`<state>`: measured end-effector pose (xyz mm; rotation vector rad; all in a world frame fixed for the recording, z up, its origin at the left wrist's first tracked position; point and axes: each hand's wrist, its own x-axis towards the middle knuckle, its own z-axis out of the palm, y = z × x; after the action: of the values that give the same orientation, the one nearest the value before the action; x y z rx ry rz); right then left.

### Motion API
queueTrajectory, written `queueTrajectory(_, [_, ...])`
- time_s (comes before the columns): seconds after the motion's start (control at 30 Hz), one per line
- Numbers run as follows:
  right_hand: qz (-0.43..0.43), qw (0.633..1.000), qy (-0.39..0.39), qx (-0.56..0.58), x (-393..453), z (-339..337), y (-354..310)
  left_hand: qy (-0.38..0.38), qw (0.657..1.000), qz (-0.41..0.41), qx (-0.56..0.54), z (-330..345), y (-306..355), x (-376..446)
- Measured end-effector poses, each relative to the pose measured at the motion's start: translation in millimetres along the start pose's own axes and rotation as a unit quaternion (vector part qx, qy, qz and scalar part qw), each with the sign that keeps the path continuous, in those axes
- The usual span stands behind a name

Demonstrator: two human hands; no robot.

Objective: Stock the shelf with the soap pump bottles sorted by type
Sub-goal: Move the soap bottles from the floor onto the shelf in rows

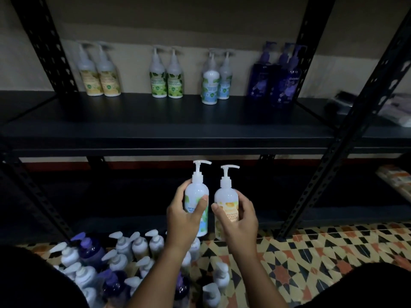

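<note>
Two translucent white plastic pump bottles are held upright side by side in front of the lower bay of the black metal shelf (169,130), just apart from each other. The left hand (184,215) wraps its fingers round the blue-and-green-labelled pump bottle (196,196), thumb across the label, where only "ANTI" and "HAN" can be read. The right hand (239,215) curls its fingers round the yellow-and-orange-labelled pump bottle (225,198); its print is too blurred to read.

Both bottles are rounded at the shoulder, with ribbed collars and long white pump spouts pointing right.

On the smooth dark shelf board above, bottles stand in groups along the back: a yellow-labelled pair (99,71) at left, a green-labelled pair (166,73), a blue-labelled pair (216,77), then three dark purple bottles (275,74) beside the perforated black upright (308,25). Their lettering is unreadable in the dim light.

Below the arms, a crowd of loose white and purple pump bottles (106,265) stands on the patterned tile floor (311,252), a glossy geometric design in cream, orange and black.
</note>
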<state>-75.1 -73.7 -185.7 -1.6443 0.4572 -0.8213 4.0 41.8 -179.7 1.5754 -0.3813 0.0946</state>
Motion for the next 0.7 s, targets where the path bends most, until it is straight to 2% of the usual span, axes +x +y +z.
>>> queueTrajectory(0.23, [-0.082, 0.995, -0.003, 0.064, 48.3, 20.7, -68.3, 0.052, 0.994, 0.081, -0.049, -16.8, 67.9, 67.8])
queueTrajectory(0.47, [-0.147, 0.984, -0.011, 0.098, 97.4, 46.9, -123.8, 0.057, 0.988, 0.136, -0.046, -41.2, 115.0, 128.5])
queueTrajectory(0.7, [-0.17, 0.979, -0.073, 0.08, 136.3, 79.5, -144.7, 0.061, 0.985, 0.159, -0.042, -65.2, 131.0, 168.0])
